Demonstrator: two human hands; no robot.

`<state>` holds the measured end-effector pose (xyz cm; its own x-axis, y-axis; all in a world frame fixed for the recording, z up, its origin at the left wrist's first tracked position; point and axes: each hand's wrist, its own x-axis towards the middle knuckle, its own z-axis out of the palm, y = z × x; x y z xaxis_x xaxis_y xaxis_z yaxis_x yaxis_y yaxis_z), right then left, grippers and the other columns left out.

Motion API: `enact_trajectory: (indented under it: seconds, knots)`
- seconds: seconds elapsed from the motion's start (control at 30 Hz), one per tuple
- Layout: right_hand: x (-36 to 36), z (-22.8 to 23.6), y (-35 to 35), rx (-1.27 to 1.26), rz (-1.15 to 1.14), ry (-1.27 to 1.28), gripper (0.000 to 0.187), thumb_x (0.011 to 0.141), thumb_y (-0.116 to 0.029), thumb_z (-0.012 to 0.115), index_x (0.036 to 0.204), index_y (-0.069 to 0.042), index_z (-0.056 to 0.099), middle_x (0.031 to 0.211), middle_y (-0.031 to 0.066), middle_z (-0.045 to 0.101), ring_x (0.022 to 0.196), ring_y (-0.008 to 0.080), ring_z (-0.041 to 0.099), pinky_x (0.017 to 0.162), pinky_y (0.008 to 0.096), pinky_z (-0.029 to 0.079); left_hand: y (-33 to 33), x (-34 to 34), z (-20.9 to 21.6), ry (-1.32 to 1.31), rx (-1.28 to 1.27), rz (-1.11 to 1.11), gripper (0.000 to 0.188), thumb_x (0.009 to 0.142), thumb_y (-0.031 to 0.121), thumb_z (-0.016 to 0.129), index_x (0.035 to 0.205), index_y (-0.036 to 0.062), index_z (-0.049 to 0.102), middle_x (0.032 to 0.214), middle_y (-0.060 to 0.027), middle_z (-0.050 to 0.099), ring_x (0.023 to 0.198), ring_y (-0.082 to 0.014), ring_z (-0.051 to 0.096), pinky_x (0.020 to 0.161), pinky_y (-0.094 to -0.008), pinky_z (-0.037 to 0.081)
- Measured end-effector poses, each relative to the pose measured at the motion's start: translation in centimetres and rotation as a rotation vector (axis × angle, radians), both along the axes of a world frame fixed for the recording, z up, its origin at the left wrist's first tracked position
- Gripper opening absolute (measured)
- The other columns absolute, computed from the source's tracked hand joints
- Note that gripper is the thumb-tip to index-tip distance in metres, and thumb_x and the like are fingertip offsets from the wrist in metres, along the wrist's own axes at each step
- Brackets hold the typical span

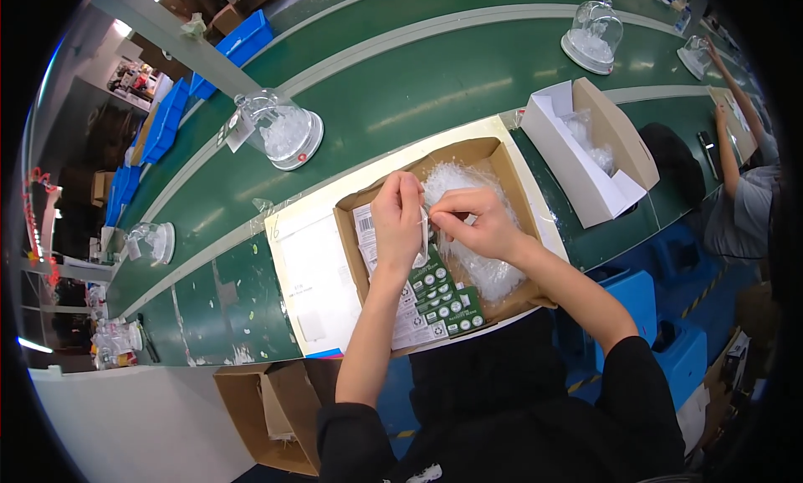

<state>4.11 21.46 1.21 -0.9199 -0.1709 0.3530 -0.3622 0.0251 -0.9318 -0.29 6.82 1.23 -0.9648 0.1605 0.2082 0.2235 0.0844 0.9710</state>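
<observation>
My left hand (pixel 397 219) and my right hand (pixel 478 222) meet over a shallow cardboard box (pixel 351 247). The fingers of both are closed in a pinch around a thin whitish strand (pixel 425 232), whose exact kind I cannot make out. Beneath my left hand lie several green and white printed cards (pixel 443 303), overlapping in the box's near left part. A clear plastic bag full of fine white strands (pixel 489 274) fills the right part, under my right hand and wrist.
A cream board (pixel 305 274) under the box rests on the green bench (pixel 393 90). To the right stands an open white carton (pixel 577 178) with clear wrapping. Glass domes (pixel 288 132) on white bases stand along the line. Another person's arm (pixel 729 148) is at far right.
</observation>
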Motion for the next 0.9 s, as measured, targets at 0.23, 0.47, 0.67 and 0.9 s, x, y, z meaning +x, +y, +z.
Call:
enact_trajectory:
  seconds: [0.23, 0.47, 0.67, 0.9]
  knots:
    - [-0.3, -0.1, 0.2, 0.164, -0.043, 0.129, 0.006, 0.082, -0.005, 0.065, 0.084, 0.001, 0.067, 0.072, 0.0087, 0.064, 0.059, 0.0183, 0.058, 0.053, 0.0279, 0.043, -0.2, 0.0, 0.0, 0.033, -0.121, 0.052, 0.026, 0.097, 0.019, 0.047, 0.08, 0.0005, 0.054, 0.061, -0.0022, 0.05, 0.055, -0.008, 0.043, 0.05, -0.0258, 0.034]
    - [-0.2, -0.1, 0.1, 0.167, -0.057, 0.134, 0.009, 0.084, -0.008, 0.063, 0.083, 0.001, 0.066, 0.071, 0.0094, 0.062, 0.06, 0.0212, 0.057, 0.054, 0.0301, 0.044, 0.0, 0.3, 1.1, 0.038, -0.189, 0.118, 0.029, 0.098, 0.019, 0.046, 0.077, 0.0011, 0.054, 0.064, 0.0012, 0.049, 0.059, -0.0047, 0.042, 0.052, -0.0221, 0.033]
    - [-0.3, -0.3, 0.0, 0.263, -0.099, 0.215, 0.011, 0.085, -0.008, 0.061, 0.082, 0.001, 0.066, 0.069, 0.0089, 0.061, 0.057, 0.0181, 0.056, 0.051, 0.0292, 0.043, -0.2, 0.5, 1.5, 0.084, -0.242, 0.156, 0.021, 0.096, 0.015, 0.048, 0.088, -0.0006, 0.058, 0.073, -0.0103, 0.059, 0.065, -0.0152, 0.054, 0.059, -0.0288, 0.042]
    - [-0.3, -0.1, 0.3, 0.097, -0.337, 0.048, 0.015, 0.09, -0.006, 0.057, 0.082, 0.005, 0.065, 0.067, 0.0064, 0.062, 0.054, 0.0095, 0.056, 0.048, 0.023, 0.043, -0.1, 0.6, 2.8, 0.749, -0.365, 0.441, 0.019, 0.079, 0.001, 0.065, 0.098, 0.0034, 0.061, 0.098, -0.0095, 0.058, 0.088, -0.0241, 0.056, 0.077, -0.0328, 0.045]
